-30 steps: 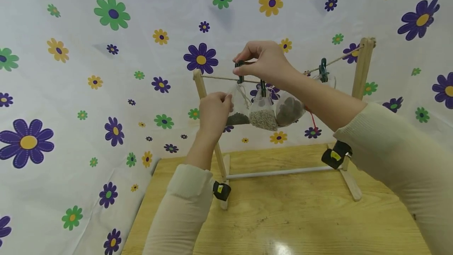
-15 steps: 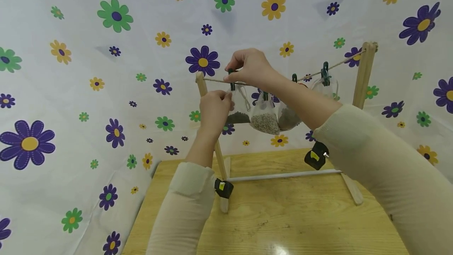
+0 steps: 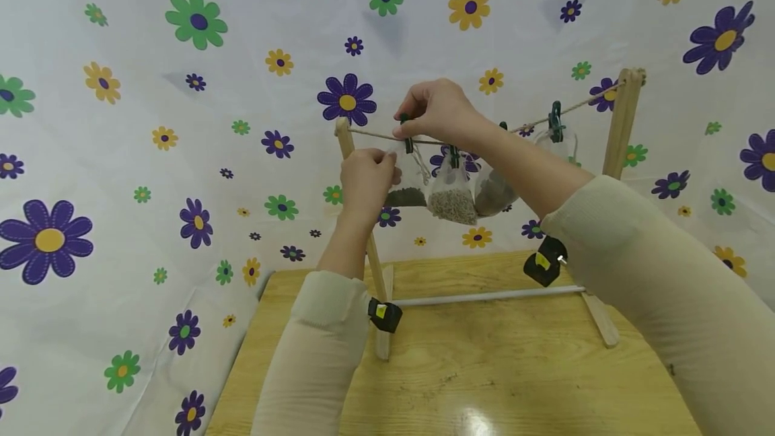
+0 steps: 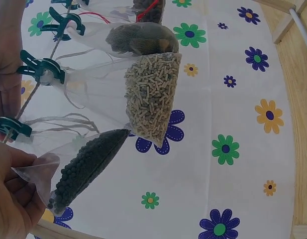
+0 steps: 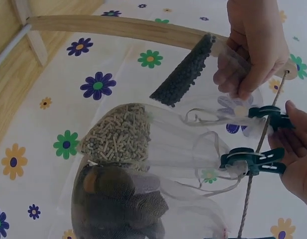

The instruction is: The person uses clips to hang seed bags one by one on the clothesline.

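Observation:
My left hand [image 3: 365, 184] pinches the side edge of a sheer mesh drawstring bag [image 4: 91, 167] with small dark round pellets at its bottom. At the top of that bag, my right hand [image 3: 440, 112] holds a dark green clip [image 5: 272, 118] between thumb and fingers, and the clip sits on the rope [image 5: 247, 199]. Beside it hangs a mesh bag of pale stick-shaped pellets [image 4: 152, 97] under its own green clip [image 4: 43, 70]. A bag of dark stone-like lumps [image 4: 143, 39] comes after, partly hidden by my right forearm in the head view.
The rope runs between two wooden posts [image 3: 623, 126], joined low down by a white rod [image 3: 484, 297] over the wooden table [image 3: 460, 369]. Farther right another clip [image 3: 555, 121] holds a bag. A flower-print cloth [image 3: 242, 99] hangs behind. Black wrist cameras [image 3: 385, 315] sit on my wrists.
My right hand has moved the clip left along the rope, then slightly back right. My left hand keeps its pinch on the bag of dark pellets with little movement.

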Demonstrator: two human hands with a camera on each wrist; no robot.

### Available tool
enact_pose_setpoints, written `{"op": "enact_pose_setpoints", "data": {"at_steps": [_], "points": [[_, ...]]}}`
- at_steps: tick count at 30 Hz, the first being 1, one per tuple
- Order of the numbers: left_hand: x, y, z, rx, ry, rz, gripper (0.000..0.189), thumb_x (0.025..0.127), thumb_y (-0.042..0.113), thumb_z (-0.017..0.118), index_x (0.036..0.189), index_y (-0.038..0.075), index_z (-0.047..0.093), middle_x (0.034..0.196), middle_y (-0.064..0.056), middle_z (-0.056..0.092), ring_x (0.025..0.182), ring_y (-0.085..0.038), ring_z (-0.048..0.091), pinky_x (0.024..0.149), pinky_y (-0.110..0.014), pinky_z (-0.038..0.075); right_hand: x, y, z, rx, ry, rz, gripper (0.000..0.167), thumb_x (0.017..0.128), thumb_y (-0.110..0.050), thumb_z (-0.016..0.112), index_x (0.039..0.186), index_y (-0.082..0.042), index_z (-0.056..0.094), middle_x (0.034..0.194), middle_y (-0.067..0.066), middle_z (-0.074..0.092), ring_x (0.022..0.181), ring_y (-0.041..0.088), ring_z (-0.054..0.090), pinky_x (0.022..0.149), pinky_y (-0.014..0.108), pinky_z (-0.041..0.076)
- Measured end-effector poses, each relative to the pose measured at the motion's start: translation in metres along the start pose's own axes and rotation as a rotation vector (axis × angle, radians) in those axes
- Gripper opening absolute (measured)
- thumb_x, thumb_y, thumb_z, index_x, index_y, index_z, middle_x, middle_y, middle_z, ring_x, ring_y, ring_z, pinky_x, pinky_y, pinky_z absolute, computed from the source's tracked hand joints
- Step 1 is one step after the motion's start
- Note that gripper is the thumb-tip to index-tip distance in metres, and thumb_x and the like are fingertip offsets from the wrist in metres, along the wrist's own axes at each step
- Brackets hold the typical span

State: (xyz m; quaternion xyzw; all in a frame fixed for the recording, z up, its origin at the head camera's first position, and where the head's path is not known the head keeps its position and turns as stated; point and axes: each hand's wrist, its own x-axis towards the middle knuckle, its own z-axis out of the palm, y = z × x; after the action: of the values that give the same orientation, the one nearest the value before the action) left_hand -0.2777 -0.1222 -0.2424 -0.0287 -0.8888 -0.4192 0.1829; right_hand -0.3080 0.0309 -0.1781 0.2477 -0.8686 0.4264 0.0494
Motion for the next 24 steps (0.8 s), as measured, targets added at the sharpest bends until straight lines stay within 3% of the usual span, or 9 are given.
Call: {"op": "enact_pose_setpoints", "data": {"at_steps": [7,14,18,24], "points": [[-0.001,-0.004,0.000,0.001,0.012,0.055,0.029,0.095,0.023,0.055,0.090,0.000,0.072,0.076,-0.011,0.071,0.071,-0.020,0.068,0.061,-0.028,0.047,0.004,0.002,-0.001,-0.073,-0.071,-0.042,0.046,0.080,-0.023,0.076,0.117,-0.003,0.056,0.107,0.010,0.064,0.102,0.021,0.061,0.091,0.032,0.049],[-0.009,-0.012,0.000,0.118,0.017,0.108,0.029,0.094,0.024,0.055,0.079,0.003,0.068,0.070,-0.008,0.064,0.062,-0.019,0.055,0.053,-0.026,0.040,-0.002,0.000,-0.004,-0.209,-0.125,-0.156,0.068,0.079,-0.030,0.077,0.133,-0.001,0.047,0.131,0.012,0.054,0.122,0.024,0.050,0.103,0.035,0.040],[-0.016,-0.019,-0.001,0.207,0.010,0.145,0.028,0.093,0.026,0.056,0.084,0.003,0.069,0.073,-0.008,0.064,0.064,-0.020,0.054,0.056,-0.029,0.044,-0.013,0.000,-0.004,-0.261,-0.059,-0.265,0.065,0.081,-0.033,0.075,0.131,-0.001,0.049,0.130,0.013,0.055,0.120,0.024,0.052,0.102,0.035,0.041],[-0.031,-0.025,-0.006,0.360,0.039,0.254,0.031,0.093,0.028,0.059,0.097,-0.001,0.069,0.080,-0.011,0.069,0.069,-0.025,0.064,0.063,-0.037,0.052,-0.037,0.007,-0.006,-0.291,0.097,-0.488,0.043,0.084,-0.023,0.072,0.116,0.003,0.059,0.111,0.015,0.063,0.105,0.025,0.059,0.092,0.037,0.047]]}}
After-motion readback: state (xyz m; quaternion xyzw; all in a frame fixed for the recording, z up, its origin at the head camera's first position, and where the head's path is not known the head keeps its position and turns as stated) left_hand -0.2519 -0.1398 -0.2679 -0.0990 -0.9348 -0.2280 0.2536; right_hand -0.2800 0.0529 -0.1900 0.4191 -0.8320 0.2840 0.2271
